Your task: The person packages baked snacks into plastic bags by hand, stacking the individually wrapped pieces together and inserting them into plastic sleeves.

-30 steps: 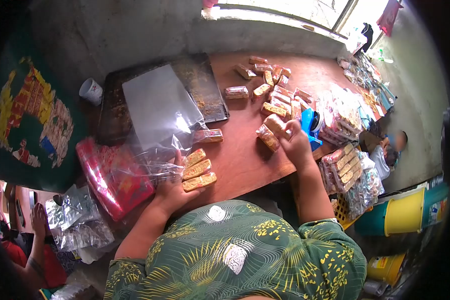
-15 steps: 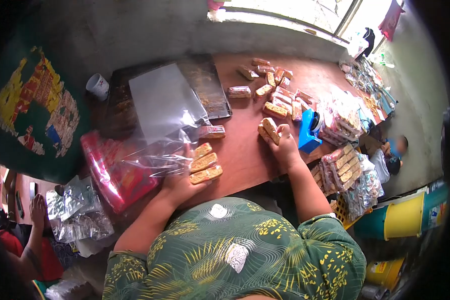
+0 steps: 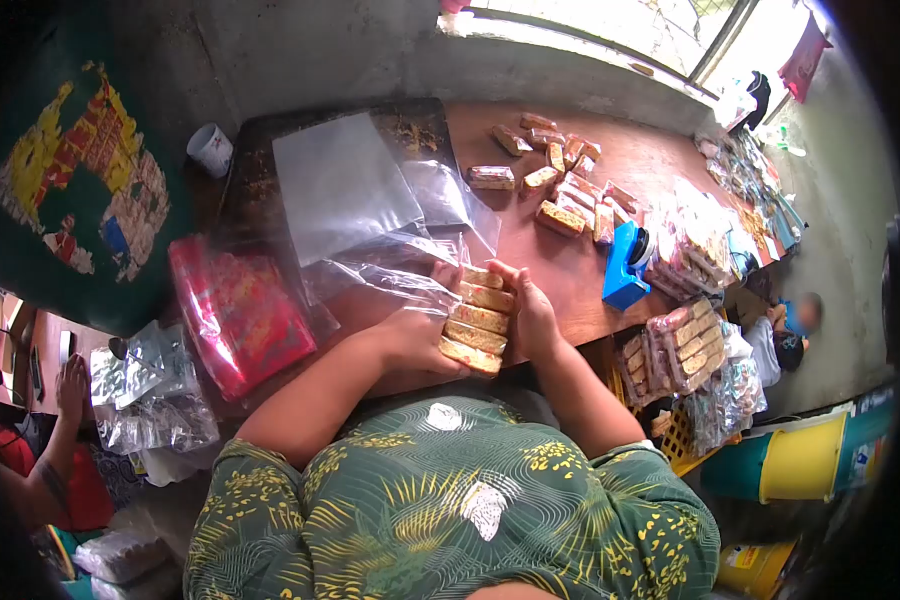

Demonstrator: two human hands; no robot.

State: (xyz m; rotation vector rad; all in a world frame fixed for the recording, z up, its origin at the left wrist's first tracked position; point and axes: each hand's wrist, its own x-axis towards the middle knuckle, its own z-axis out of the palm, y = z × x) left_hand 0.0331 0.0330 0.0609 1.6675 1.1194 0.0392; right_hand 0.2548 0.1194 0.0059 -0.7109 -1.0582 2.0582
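Note:
A row of golden, wrapped snack bars (image 3: 476, 332) is held between my two hands, close in front of my body. My left hand (image 3: 418, 338) wraps the row from the left side. From the right, my right hand (image 3: 536, 312) presses against the bars, fingers closed over the far end. A clear plastic bag (image 3: 375, 282) spreads out beyond my left hand and touches it; how the bag's near edge meets the fingers is hidden. Loose wrapped bars (image 3: 560, 217) lie scattered across the brown table (image 3: 555, 275).
A blue tape dispenser (image 3: 625, 268) stands right of my hands. Packed bars (image 3: 685, 350) are stacked beyond it. Clear sheets (image 3: 345, 180) cover a dark board at the back left, near a white mug (image 3: 210, 150). A red plastic packet (image 3: 238, 315) lies left; another person's hand (image 3: 72, 385) is farther left.
My right hand has come left with its bars to join those in my left hand. Both now hold one longer row. The clear bag has shifted right with my left hand.

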